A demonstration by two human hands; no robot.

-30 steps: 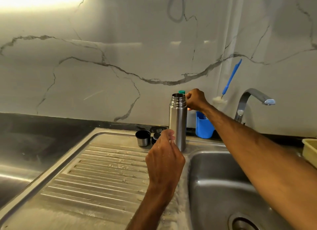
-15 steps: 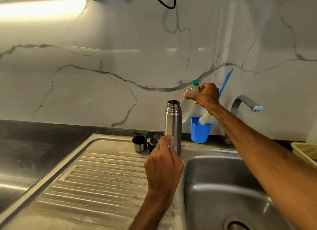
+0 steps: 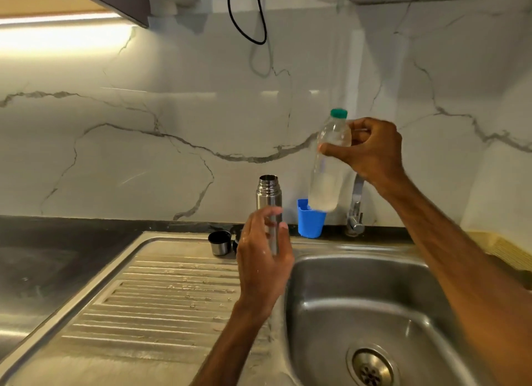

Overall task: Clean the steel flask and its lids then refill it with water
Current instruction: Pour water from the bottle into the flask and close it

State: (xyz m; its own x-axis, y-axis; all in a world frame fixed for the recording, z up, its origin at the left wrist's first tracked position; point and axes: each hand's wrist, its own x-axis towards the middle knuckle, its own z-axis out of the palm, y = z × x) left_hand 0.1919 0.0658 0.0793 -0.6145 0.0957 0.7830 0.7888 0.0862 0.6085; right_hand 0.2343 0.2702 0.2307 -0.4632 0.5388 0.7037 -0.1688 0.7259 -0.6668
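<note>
The steel flask (image 3: 268, 192) stands upright and uncapped on the sink rim behind the drainboard. Its steel cup lid (image 3: 219, 243) sits to the left, and a dark inner lid (image 3: 235, 243) peeks out beside it, mostly hidden. My left hand (image 3: 263, 259) hovers in front of the flask's lower half, fingers loosely curled and blurred, holding nothing that I can see. My right hand (image 3: 371, 149) grips a clear plastic bottle (image 3: 326, 184) with a green cap, lifted upright above and right of the flask. The bottle holds some water.
A blue cup (image 3: 311, 224) stands against the marble wall behind the bottle, next to the tap (image 3: 356, 213). The steel sink basin (image 3: 374, 299) lies below my right arm, the wet ribbed drainboard (image 3: 158, 299) to its left. A yellow rack (image 3: 506, 250) sits far right.
My right hand has lifted the plastic bottle from behind the flask up into the air. My left hand has risen slightly in front of the flask. The flask has stayed put.
</note>
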